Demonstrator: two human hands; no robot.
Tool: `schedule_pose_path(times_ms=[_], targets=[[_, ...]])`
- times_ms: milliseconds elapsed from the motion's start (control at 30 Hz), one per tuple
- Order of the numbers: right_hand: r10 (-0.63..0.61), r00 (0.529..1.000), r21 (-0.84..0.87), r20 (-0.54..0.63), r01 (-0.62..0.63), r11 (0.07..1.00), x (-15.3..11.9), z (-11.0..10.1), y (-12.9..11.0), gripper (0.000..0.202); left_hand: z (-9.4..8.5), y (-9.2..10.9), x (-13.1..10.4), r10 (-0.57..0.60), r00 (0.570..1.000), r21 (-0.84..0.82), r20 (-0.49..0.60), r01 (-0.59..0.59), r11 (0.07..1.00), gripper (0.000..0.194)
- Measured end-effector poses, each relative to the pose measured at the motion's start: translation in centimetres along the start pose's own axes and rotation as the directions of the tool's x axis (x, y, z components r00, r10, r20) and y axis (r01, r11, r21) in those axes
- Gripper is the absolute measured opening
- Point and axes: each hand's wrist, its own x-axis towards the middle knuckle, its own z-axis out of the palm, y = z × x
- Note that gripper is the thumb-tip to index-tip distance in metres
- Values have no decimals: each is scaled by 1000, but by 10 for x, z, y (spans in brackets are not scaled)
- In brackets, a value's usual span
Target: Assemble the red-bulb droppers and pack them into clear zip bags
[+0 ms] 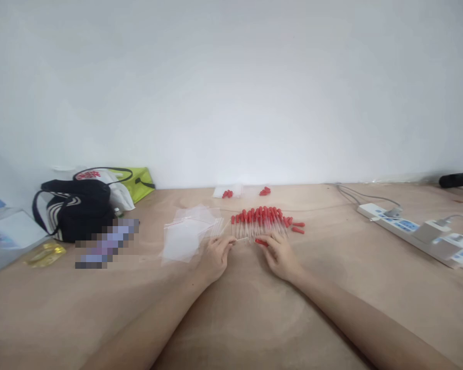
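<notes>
My left hand (217, 255) pinches one end of a thin clear dropper tube (242, 239), which points right across the table. The fingers of my right hand (281, 257) are closed on a red rubber dropper bulb (260, 242). Between the tube's visible end and the bulb, the exact contact is too small to tell. Just beyond both hands lies a row of glass droppers (259, 215) with red bulbs, bulbs away from me. A few loose red bulbs (298, 230) rest at the row's right end. Left of the row, clear plastic zip bags (181, 239) lie in an overlapping pile.
By the wall are two small groups of red bulbs (227, 194) on clear bags. A black bag (81, 210), a green bag (142, 185) and a blurred-out item (108, 244) sit at left. A white power strip (405, 226) with plugs and cables lies at right.
</notes>
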Motion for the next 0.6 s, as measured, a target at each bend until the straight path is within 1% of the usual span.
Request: schedule_pose_path(times_ms=[100,233,333,467,600], targets=[[8,999,45,41,-10,999,1,2,-6,20,1,3,2,42,999,-2,28,-42,999,23],[10,998,55,63,-14,998,1,3,-9,20,1,3,1,72,996,3,53,-72,997,24],[6,999,81,52,-10,997,1,3,-9,20,0,4,0,81,995,5,63,-81,997,25],[6,1000,162,19,-9,987,2,4,-7,16,-2,7,0,88,994,20,71,-89,996,23],[45,999,212,15,-47,976,2,6,-7,13,-2,9,0,119,992,29,50,-120,992,20]])
